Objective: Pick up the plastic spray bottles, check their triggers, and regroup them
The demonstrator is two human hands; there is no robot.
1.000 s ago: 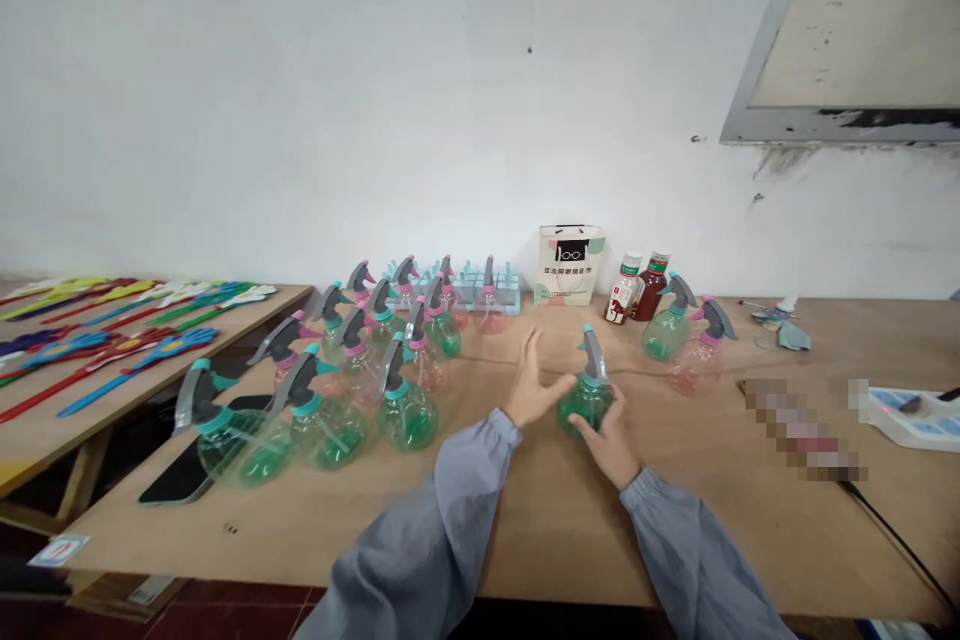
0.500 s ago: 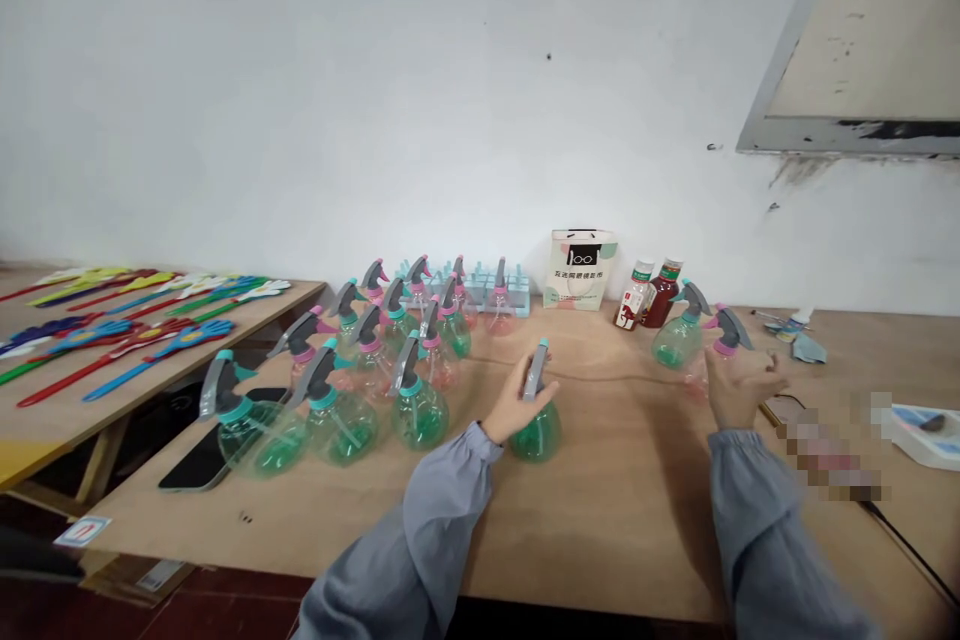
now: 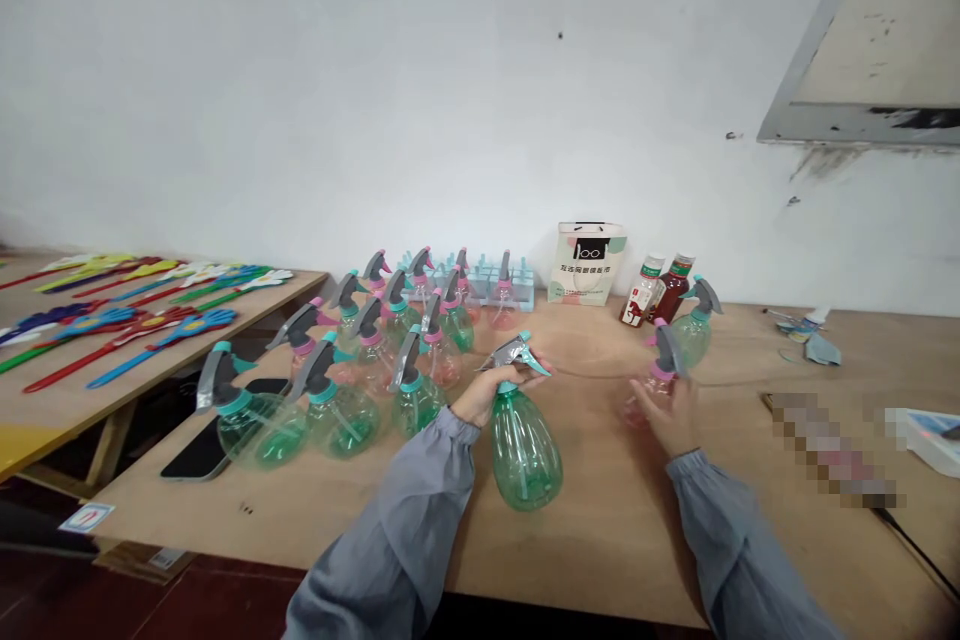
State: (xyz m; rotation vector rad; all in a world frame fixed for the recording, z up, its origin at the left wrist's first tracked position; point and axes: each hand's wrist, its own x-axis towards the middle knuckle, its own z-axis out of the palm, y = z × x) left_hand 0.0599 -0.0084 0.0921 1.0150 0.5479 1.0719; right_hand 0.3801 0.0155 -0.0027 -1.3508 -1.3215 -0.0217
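My left hand (image 3: 480,397) is closed around the neck of a green spray bottle (image 3: 527,450), just under its grey and turquoise trigger head. This bottle is tilted, its rounded body toward me. At the right, my right hand (image 3: 670,418) has its fingers around a pink spray bottle (image 3: 660,370), which stands roughly upright; the hand covers part of its body. Behind that one stands another green spray bottle (image 3: 691,335). Left of my left hand, several green and pink spray bottles (image 3: 341,420) stand in a group on the wooden table (image 3: 600,550).
A black phone (image 3: 196,450) lies by the bottle group. Along the wall stand a pale blue rack (image 3: 521,290), a paper bag (image 3: 586,265) and two sauce bottles (image 3: 643,292). A white tray (image 3: 930,440) and cable lie right. Colourful hand-shaped items (image 3: 165,325) cover the left table.
My left hand has picked up and tilted the green spray bottle, turning its nozzle. My right hand, open before, has closed on the pink spray bottle, which has shifted left and toward me.
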